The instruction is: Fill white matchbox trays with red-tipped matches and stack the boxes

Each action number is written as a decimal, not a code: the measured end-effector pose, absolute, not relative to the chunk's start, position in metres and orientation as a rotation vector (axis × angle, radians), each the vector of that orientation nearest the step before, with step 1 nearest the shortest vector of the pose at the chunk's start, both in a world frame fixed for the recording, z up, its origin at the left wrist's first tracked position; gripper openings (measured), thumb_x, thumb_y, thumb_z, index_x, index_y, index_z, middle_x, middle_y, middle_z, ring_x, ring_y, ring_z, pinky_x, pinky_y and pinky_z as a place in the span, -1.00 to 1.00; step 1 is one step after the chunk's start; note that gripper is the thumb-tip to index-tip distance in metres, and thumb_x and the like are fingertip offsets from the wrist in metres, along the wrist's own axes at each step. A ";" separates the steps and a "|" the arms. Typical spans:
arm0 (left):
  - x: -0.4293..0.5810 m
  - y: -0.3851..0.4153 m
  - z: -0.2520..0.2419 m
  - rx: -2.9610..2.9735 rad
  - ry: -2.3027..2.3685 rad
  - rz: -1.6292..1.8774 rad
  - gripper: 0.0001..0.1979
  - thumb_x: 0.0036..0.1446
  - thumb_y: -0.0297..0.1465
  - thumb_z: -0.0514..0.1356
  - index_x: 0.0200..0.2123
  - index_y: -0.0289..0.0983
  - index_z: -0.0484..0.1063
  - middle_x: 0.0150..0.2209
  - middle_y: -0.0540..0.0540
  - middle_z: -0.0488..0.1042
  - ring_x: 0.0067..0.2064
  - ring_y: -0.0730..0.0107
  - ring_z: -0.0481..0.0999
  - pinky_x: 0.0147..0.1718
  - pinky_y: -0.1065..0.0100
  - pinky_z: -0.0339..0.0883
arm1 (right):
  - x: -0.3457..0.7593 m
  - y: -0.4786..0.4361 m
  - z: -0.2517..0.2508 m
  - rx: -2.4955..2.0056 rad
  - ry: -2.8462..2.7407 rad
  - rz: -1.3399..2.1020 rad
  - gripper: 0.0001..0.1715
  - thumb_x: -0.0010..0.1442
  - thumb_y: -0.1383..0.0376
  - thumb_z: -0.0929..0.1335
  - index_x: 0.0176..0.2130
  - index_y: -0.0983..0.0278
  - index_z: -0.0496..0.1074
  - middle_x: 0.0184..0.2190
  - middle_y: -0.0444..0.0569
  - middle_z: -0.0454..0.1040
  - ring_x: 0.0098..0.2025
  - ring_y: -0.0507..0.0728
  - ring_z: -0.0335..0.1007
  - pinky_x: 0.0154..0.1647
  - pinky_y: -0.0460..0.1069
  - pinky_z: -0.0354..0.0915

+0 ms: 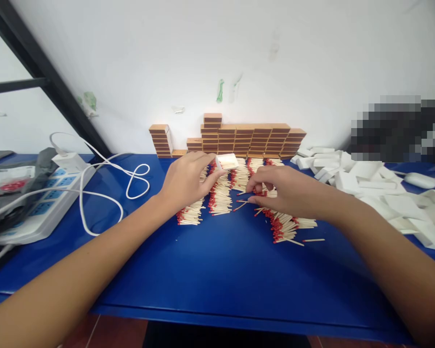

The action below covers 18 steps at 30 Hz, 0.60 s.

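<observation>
Rows of red-tipped matches [220,195] lie in heaps across the middle of the blue table [217,280]. My left hand [186,181] is over the left rows and holds a small white matchbox tray [227,161] between thumb and fingers. To its right, my right hand [282,191] rests on the heap and its fingers are pinched on a few matches [262,193]. A few single matches [241,205] lie loose between the two hands.
Stacked brown matchboxes [246,140] line the wall at the back. A pile of white empty box trays [377,188] fills the right side. A white power strip [43,208] with looping white cables [104,188] sits at left. A black frame [46,72] slants at upper left.
</observation>
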State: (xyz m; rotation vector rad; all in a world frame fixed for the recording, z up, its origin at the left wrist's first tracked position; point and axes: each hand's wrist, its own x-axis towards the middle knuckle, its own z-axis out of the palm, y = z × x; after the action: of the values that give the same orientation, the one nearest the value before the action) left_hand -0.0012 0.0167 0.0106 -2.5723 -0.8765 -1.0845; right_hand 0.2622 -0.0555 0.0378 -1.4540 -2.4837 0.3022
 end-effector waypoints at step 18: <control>-0.001 0.015 0.011 -2.599 -0.859 -1.038 -0.58 0.43 -0.06 0.17 -0.09 -0.30 0.58 -0.22 -0.20 0.64 -0.14 0.12 0.64 -0.15 0.20 0.46 | 0.254 -0.043 0.010 -1.475 -2.441 0.165 -0.84 0.31 0.35 0.35 -0.35 0.23 0.45 -0.34 0.02 0.49 -0.27 0.18 0.37 -0.23 0.06 0.25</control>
State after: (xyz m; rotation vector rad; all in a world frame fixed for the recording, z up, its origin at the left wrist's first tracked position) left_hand -0.0006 0.0146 0.0106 -2.5993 -0.8592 -1.0384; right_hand 0.2545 -0.0427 0.0099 -1.4748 -2.4411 0.1649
